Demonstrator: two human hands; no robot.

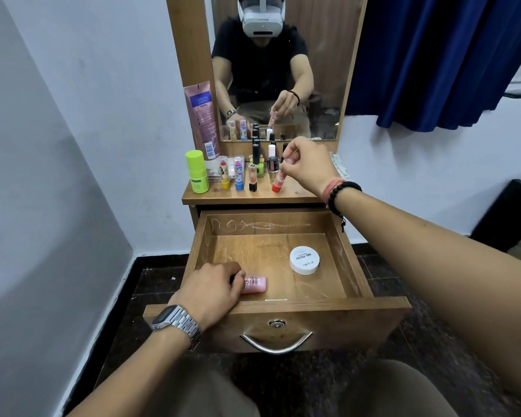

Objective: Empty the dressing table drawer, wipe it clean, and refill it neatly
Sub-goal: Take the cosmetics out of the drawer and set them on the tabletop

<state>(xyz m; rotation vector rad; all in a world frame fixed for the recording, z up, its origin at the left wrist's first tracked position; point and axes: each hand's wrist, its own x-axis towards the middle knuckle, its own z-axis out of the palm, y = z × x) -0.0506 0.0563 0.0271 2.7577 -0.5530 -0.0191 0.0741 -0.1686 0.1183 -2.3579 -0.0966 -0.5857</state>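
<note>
The drawer point(271, 308) is seen pulled fully out at the centre of the frame, below the wooden counter point(301, 192). Two items are recorded inside it: a white round jar point(304, 260) lying flat toward the right side of the drawer floor, and a pink bottle point(254, 285) lying on its side near the front left corner. The pink bottle is held at its left end by the left hand point(211, 291); the grip is curled around that end, so the cap is hidden. A metal watch point(175, 322) is noted on the left wrist. Above the counter, just right of centre, the right hand point(309, 167) is held with its grip pinched on the top of an orange-capped tube point(278, 180), which stands tilted with its lower end touching the counter. A black bead bracelet point(340, 194) is noted on the right wrist. To the left of the tube, a row of small cosmetics is recorded on the counter: a lime green bottle point(196, 173) at the far left, then lip balm sticks and nail polish bottles, individual labels unreadable. A pink tube point(201, 118) stands leaning against the mirror point(322, 55) frame. A blue curtain point(433, 55) hangs at the upper right.
</note>
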